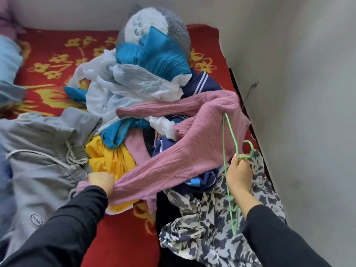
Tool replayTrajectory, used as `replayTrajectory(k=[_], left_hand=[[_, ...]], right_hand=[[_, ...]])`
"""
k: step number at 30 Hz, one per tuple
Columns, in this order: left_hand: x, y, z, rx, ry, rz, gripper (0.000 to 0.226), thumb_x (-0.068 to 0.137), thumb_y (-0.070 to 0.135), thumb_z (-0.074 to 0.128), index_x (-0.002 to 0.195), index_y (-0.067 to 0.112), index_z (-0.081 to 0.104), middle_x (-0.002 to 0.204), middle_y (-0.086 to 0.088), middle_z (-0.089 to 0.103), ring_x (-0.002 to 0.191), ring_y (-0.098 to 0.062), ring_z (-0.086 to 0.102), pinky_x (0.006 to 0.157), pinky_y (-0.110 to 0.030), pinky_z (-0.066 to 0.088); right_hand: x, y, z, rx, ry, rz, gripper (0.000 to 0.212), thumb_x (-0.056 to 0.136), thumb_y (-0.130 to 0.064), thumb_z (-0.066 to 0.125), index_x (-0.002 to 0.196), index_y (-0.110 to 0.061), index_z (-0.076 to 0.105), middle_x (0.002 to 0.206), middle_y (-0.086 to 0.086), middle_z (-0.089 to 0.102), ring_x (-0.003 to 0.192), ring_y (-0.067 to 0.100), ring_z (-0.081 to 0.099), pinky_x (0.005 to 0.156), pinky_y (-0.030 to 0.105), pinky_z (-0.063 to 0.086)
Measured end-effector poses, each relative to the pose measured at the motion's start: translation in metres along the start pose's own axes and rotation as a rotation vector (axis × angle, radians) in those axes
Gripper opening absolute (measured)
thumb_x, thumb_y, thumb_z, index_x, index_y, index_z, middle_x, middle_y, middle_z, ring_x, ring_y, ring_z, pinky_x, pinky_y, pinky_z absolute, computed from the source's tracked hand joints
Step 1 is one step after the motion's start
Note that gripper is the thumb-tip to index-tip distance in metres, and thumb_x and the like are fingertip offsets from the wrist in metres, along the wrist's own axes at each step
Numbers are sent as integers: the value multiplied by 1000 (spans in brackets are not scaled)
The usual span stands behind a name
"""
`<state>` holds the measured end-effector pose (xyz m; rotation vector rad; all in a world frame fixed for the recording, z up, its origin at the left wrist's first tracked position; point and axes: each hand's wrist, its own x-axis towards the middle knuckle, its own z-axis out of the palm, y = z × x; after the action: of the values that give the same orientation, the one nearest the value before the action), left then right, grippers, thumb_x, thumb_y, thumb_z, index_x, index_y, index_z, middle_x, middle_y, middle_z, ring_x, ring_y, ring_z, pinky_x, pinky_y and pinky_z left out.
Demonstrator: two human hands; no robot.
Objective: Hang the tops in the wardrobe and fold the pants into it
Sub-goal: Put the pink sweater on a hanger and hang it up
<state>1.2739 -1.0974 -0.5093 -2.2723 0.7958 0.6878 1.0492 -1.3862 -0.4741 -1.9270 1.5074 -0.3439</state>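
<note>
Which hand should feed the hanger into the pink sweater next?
Likely right: the right hand grips the green hanger by its hook; the left hand holds the pink sweater stretched.

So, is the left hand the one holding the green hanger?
No, the left hand grips the pink sweater; the right hand holds the green hanger.

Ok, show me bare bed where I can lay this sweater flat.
Bare blanket at far left, between wall, pillow and pile; a small strip between grey pants and patterned top. Middle and right are crowded.
</note>
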Motion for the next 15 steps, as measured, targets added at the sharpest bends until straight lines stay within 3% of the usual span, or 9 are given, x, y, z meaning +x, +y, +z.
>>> replayTrajectory(k=[3,6,9,15], left_hand=[[5,3,3,-84,-8,-19,35,95,17,43,126,24,57,127,2,58,118,-19,56,93,-34,45],[19,53,-23,-302,168,162,39,90,20,47,129,17,48,125,-7,52,117,-27,50,89,-38,46],[22,132,-70,-491,361,377,39,85,15,48,124,13,50,123,-8,49,118,-30,46,86,-40,43],[36,251,-106,-426,479,627,33,86,13,47,118,10,51,131,-7,44,123,-28,38,87,-38,39]], right_hand=[[-12,-1,11,-27,-67,-23,39,105,-28,29,95,-2,57,80,6,55,75,24,51,65,31,32],[-15,2,14,16,-26,44,38,105,-28,29,85,-5,52,68,0,48,71,25,48,64,32,29],[-6,12,9,42,56,58,34,104,-31,30,85,-11,49,72,2,51,72,23,48,65,31,30],[17,46,-14,178,219,32,26,104,-27,33,89,-16,50,59,-2,46,52,13,45,48,26,29]])
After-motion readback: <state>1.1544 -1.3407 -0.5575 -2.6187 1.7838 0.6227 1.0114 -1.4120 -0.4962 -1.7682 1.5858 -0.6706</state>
